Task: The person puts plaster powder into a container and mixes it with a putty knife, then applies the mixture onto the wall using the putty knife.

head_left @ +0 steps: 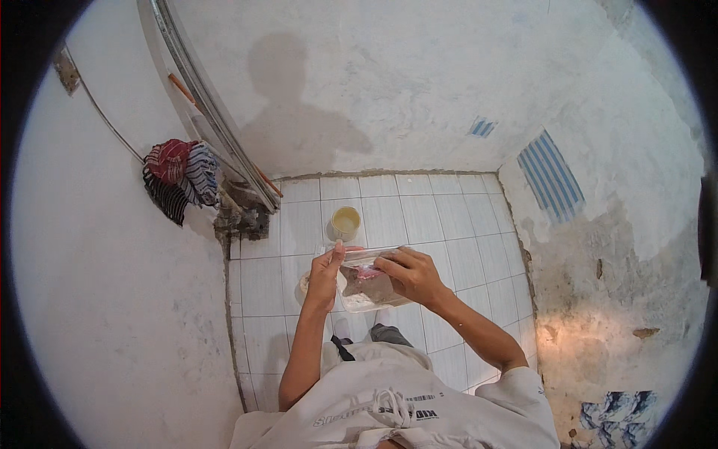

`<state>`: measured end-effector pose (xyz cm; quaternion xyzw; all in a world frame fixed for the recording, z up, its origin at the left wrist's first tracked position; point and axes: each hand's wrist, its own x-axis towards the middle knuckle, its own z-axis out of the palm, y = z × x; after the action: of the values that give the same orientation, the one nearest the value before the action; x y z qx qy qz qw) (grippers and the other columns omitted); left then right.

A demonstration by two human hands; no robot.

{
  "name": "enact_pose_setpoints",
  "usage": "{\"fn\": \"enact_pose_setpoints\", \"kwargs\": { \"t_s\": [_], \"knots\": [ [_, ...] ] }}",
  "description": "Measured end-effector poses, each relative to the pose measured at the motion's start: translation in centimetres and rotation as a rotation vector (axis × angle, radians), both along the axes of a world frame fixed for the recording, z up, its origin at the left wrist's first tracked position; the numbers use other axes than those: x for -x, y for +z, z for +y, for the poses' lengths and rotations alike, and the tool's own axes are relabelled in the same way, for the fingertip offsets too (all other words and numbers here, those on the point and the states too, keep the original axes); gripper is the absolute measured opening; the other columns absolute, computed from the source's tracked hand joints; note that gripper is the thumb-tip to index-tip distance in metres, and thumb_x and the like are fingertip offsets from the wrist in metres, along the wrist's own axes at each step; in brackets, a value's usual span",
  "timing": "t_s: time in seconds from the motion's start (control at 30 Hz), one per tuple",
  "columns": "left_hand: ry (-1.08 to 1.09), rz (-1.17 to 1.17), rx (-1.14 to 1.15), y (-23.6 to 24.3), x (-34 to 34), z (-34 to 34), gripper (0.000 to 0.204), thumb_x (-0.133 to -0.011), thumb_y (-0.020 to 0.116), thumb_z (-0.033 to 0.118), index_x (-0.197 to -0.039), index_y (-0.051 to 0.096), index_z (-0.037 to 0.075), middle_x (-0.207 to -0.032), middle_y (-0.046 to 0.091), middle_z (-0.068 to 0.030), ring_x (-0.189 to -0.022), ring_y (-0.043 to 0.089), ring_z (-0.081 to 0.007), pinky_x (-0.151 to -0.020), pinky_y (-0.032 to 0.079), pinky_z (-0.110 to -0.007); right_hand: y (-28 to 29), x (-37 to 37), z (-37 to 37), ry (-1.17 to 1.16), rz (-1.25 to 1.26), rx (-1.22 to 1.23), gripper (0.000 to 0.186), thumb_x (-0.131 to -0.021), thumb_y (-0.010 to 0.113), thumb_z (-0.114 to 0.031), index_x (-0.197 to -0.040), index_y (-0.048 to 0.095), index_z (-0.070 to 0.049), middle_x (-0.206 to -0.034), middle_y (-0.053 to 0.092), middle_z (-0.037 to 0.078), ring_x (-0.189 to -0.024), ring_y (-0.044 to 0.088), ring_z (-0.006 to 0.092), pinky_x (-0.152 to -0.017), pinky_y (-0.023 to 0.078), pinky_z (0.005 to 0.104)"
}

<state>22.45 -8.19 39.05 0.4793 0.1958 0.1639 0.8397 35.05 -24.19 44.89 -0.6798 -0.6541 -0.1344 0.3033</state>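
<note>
In front of my body I hold up a clear rectangular container (365, 301), see-through and tilted, with the grey of what lies behind showing in it. My left hand (324, 275) grips its left edge, the thumb pointing up along the rim. My right hand (413, 274) reaches over its right side with curled fingers. At those fingertips is a small pink-and-white piece (366, 273), soft-looking; its kind is unclear. Behind my left hand a pale round thing (304, 283) shows in part, mostly covered.
A yellow tub (345, 219) stands on the white tiled floor (303, 224) beyond my hands. Striped cloths (179, 172) hang on the left wall, beside long metal poles (213, 97) leaning in the corner. Rough walls enclose the floor at left, right and back.
</note>
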Motion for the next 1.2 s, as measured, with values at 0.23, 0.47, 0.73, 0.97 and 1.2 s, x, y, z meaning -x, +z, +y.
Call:
{"fn": "enact_pose_setpoints", "kwargs": {
  "t_s": [0.23,0.47,0.73,0.97,1.2],
  "knots": [
    [0.037,0.028,0.005,-0.4,-0.3,0.0,0.050,-0.099,0.050,0.044,-0.105,0.069,-0.003,-0.096,0.069,-0.0090,-0.088,0.063,-0.0149,-0.082,0.050,-0.029,-0.6,-0.1,-0.4,0.021,0.079,0.161,0.038,-0.067,0.071,-0.004,-0.103,0.063,-0.014,-0.095,0.066,0.003,-0.082,0.066,0.0238,-0.068,0.055,0.0354],
    [0.061,0.004,0.095,-1.4,-0.7,0.3,0.048,-0.098,0.052,0.041,-0.106,0.065,-0.005,-0.095,0.069,-0.0124,-0.082,0.067,-0.0174,-0.074,0.057,-0.031,0.8,0.7,-1.3,0.072,0.140,0.280,0.031,-0.071,0.072,-0.004,-0.099,0.064,-0.013,-0.092,0.067,0.001,-0.084,0.067,0.0215,-0.068,0.057,0.0341],
    [0.074,-0.002,0.128,-0.7,-0.9,1.0,0.049,-0.098,0.052,0.042,-0.107,0.065,-0.005,-0.095,0.069,-0.0116,-0.083,0.067,-0.0160,-0.075,0.057,-0.029,2.6,0.7,-1.8,0.080,0.272,0.259,0.024,-0.073,0.070,-0.004,-0.096,0.065,-0.010,-0.089,0.068,0.004,-0.079,0.067,0.0228,-0.067,0.056,0.0347],
    [0.058,-0.035,0.114,0.7,-0.6,0.8,0.048,-0.099,0.050,0.041,-0.107,0.066,-0.005,-0.096,0.069,-0.0109,-0.085,0.067,-0.0163,-0.077,0.057,-0.030,2.5,0.5,-1.4,0.046,0.247,0.222,0.026,-0.071,0.070,-0.004,-0.096,0.065,-0.009,-0.089,0.068,0.006,-0.077,0.067,0.0254,-0.065,0.056,0.0359],
    [0.055,-0.022,0.043,0.7,-0.2,0.5,0.048,-0.099,0.050,0.040,-0.105,0.067,-0.004,-0.095,0.069,-0.0098,-0.084,0.065,-0.0140,-0.077,0.054,-0.028,3.1,-0.3,-0.7,0.029,0.206,0.128,0.027,-0.070,0.073,-0.005,-0.096,0.065,-0.008,-0.088,0.068,0.007,-0.077,0.067,0.0258,-0.065,0.056,0.0353]
  ]
}}
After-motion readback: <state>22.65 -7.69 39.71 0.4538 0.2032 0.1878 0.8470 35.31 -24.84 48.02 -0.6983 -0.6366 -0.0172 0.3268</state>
